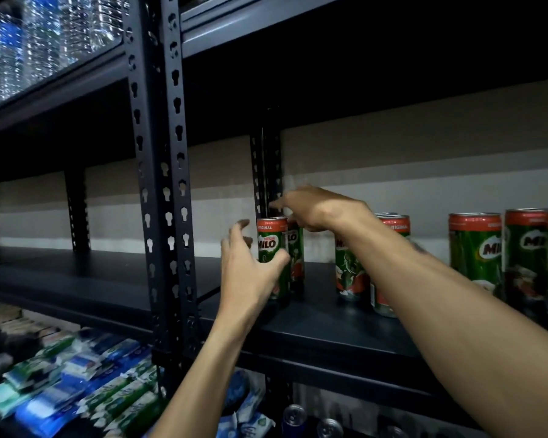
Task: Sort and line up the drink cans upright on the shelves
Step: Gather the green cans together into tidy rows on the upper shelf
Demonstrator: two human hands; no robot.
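Several green and red Milo cans stand upright on the dark shelf (329, 327). My left hand (250, 267) is beside the leftmost can (270, 245), thumb across its front, fingers spread and off it. A second can (297, 257) stands just behind. My right hand (317, 207), blurred, reaches over the tops of these two cans with fingers stretched to the left and holds nothing. My right forearm partly hides two middle cans (348, 270). More cans (475, 248) stand at the right.
A perforated black upright post (165, 184) stands left of the hands, and another (266, 172) stands at the back. Water bottles (29, 42) fill the top left shelf. Below lie blue and green packets (76, 390) and several can tops (295, 415).
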